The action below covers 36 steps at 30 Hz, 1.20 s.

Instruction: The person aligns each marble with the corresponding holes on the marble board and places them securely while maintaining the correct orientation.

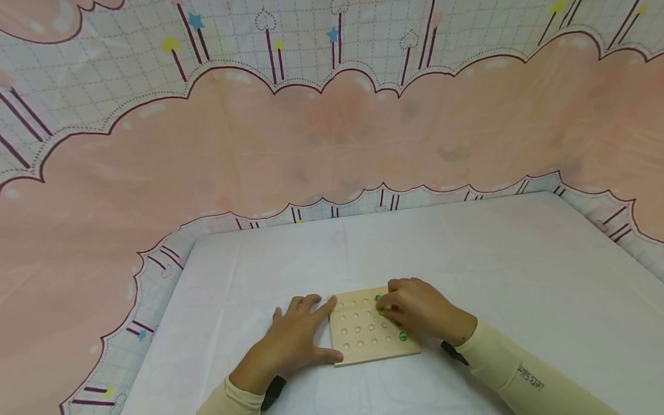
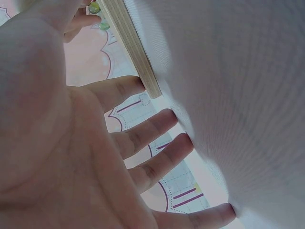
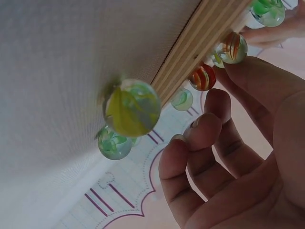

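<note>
A square wooden board (image 1: 366,335) with rows of round hollows lies on the white cloth. My left hand (image 1: 295,334) spreads along its left side, thumb and index finger touching the board's edge. Over the right side, my right hand (image 1: 422,308) pinches a yellow-green marble (image 1: 381,312) between thumb and index finger, mostly hidden by them. Green marbles (image 1: 403,336) sit in the right column. The right wrist view shows an orange-striped marble (image 3: 234,46), a red-striped marble (image 3: 203,77) and a pale green marble (image 3: 182,99) along the board, near the curled fingers.
Beside the board in the right wrist view, a yellow marble (image 3: 132,109) and a green-white marble (image 3: 114,144) lie on the cloth. White cloth (image 1: 311,259) covers the table. A peach patterned curtain (image 1: 311,144) hangs behind it.
</note>
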Each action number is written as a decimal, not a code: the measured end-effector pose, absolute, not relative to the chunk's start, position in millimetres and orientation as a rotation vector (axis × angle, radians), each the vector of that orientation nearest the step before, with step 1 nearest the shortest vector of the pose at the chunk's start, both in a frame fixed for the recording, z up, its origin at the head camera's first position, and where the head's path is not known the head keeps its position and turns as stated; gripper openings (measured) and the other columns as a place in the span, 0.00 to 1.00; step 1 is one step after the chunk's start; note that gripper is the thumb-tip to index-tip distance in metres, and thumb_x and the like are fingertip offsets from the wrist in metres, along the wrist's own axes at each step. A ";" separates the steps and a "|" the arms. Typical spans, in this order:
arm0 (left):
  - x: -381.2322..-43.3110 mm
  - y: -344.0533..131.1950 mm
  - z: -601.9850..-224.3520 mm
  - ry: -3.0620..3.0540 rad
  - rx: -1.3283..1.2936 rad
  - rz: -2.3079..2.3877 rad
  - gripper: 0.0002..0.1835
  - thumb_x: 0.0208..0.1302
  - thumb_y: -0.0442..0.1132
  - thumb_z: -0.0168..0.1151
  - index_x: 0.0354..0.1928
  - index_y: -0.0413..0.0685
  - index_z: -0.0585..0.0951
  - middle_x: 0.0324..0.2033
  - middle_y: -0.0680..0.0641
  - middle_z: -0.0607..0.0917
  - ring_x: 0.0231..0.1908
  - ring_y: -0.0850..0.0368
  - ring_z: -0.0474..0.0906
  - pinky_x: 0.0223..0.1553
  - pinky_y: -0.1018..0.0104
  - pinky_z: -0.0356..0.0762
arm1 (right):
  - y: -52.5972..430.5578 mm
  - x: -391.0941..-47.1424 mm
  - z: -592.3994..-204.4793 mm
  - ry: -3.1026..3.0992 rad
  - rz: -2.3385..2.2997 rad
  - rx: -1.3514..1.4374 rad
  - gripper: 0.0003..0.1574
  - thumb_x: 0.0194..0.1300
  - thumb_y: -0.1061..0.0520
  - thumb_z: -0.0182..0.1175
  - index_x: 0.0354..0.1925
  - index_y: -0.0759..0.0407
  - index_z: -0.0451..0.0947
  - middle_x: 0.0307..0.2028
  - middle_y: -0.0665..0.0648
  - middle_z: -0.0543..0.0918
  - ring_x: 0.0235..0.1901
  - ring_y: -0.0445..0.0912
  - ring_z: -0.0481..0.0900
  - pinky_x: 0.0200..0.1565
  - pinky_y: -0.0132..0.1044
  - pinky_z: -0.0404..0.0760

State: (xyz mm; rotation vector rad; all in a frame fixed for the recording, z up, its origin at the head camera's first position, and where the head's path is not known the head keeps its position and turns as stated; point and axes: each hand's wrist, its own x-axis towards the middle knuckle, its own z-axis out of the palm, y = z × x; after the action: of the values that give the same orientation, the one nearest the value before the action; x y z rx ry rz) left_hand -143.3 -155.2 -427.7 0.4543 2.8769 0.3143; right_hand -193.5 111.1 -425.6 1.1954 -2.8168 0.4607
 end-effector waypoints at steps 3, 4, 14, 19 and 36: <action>-144.1 -155.0 -428.8 2.876 0.449 0.310 0.58 0.41 0.75 0.71 0.76 0.63 0.64 0.69 0.44 0.69 0.68 0.39 0.63 0.58 0.19 0.60 | 112.0 -193.6 -425.7 -2.811 0.457 1.192 0.08 0.57 0.58 0.73 0.38 0.50 0.90 0.26 0.45 0.77 0.24 0.33 0.66 0.33 0.30 0.72; -144.6 -154.8 -429.5 2.875 0.445 0.309 0.58 0.41 0.75 0.70 0.76 0.63 0.64 0.69 0.44 0.69 0.68 0.39 0.63 0.59 0.19 0.59 | 112.3 -193.5 -425.4 -2.810 0.456 1.188 0.08 0.57 0.58 0.73 0.38 0.50 0.90 0.26 0.44 0.77 0.24 0.33 0.66 0.33 0.30 0.72; -145.0 -154.1 -432.0 2.874 0.432 0.294 0.58 0.41 0.75 0.70 0.76 0.63 0.64 0.69 0.44 0.68 0.69 0.38 0.63 0.59 0.18 0.59 | 117.4 -195.5 -420.8 -2.806 0.472 1.105 0.07 0.57 0.57 0.73 0.38 0.50 0.90 0.27 0.42 0.77 0.25 0.33 0.68 0.33 0.29 0.72; -144.7 -154.9 -431.7 2.873 0.428 0.296 0.58 0.41 0.75 0.71 0.76 0.63 0.64 0.69 0.44 0.69 0.68 0.38 0.63 0.58 0.18 0.59 | 124.8 -196.6 -416.3 -2.819 0.450 1.077 0.11 0.55 0.57 0.75 0.40 0.53 0.90 0.28 0.44 0.79 0.24 0.33 0.68 0.32 0.29 0.72; -145.1 -153.4 -433.2 2.879 0.424 0.288 0.58 0.40 0.75 0.71 0.76 0.64 0.63 0.69 0.44 0.69 0.69 0.39 0.63 0.59 0.19 0.59 | 146.3 -206.3 -420.0 -2.882 0.412 0.917 0.14 0.56 0.60 0.74 0.43 0.54 0.89 0.30 0.46 0.80 0.29 0.36 0.77 0.32 0.28 0.78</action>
State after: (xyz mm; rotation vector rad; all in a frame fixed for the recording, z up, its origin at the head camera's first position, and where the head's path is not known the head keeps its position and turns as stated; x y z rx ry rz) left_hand -145.1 -153.4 -433.2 0.4244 2.8787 0.2877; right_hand -206.3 146.3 -420.0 0.9166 -2.8816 0.4118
